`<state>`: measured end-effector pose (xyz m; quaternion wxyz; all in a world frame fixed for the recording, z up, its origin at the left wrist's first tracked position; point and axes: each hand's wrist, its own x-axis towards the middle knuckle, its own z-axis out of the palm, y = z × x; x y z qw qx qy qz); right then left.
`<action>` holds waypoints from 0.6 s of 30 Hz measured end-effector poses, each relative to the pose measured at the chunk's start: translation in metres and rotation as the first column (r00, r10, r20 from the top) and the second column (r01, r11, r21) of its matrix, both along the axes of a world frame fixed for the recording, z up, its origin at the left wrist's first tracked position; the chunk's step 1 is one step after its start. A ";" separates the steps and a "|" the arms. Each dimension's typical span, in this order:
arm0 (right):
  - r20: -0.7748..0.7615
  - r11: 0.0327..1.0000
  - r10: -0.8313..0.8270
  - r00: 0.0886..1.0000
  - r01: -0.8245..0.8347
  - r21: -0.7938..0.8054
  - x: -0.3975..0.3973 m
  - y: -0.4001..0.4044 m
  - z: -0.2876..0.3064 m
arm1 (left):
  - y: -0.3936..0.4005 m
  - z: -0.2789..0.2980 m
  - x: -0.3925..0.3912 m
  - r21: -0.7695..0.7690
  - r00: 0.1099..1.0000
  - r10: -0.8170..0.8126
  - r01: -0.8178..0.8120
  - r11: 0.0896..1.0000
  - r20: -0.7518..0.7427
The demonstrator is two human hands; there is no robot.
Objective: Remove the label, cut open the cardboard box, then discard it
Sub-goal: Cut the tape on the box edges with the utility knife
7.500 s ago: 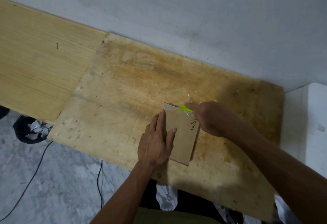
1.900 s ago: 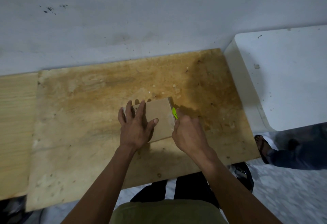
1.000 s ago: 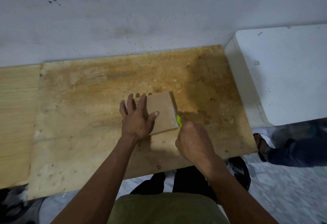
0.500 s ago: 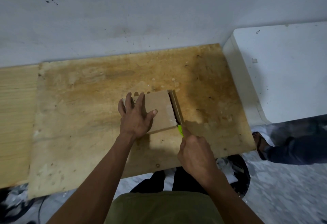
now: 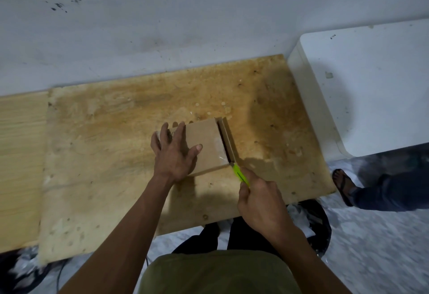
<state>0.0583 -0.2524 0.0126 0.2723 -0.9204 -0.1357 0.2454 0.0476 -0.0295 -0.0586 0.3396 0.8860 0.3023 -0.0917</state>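
Cardboard box (image 5: 209,145) lies flat on the stained plywood board (image 5: 111,154), right of the board's centre, its long edges running away from the viewer. Along the right side a narrow flap (image 5: 228,140) stands parted from the top panel, a dark slit showing between the two. A patch of clear tape, or a glossy residue, sits near the box's right edge; the view is too soft to say which.

Left hand (image 5: 174,154) is spread flat on the left half of the box, fingers splayed wide, thumb angled out toward the middle of the top panel, palm pressing down. Some dark marking on the box shows between the fingers, unreadable.

Right hand (image 5: 260,203) is closed in a fist around a bright green cutter (image 5: 240,175), held near the front of the board. The cutter's tip is at the box's near right corner, at the lower end of the slit. The blade itself is too small to make out.

A paler wooden panel (image 5: 21,154) adjoins the plywood on the left. A white block (image 5: 362,89) stands against the board's right edge, below a pale wall (image 5: 185,19). On the floor to the right, another person's sandalled foot (image 5: 342,184) and dark trouser leg show. The viewer's olive shirt (image 5: 218,272) fills the bottom of the frame.
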 end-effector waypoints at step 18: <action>-0.238 0.796 -0.398 0.886 0.462 0.391 0.089 0.011 -0.052 | 0.003 -0.005 -0.001 -0.001 1.000 -0.020 0.020 1.000 0.004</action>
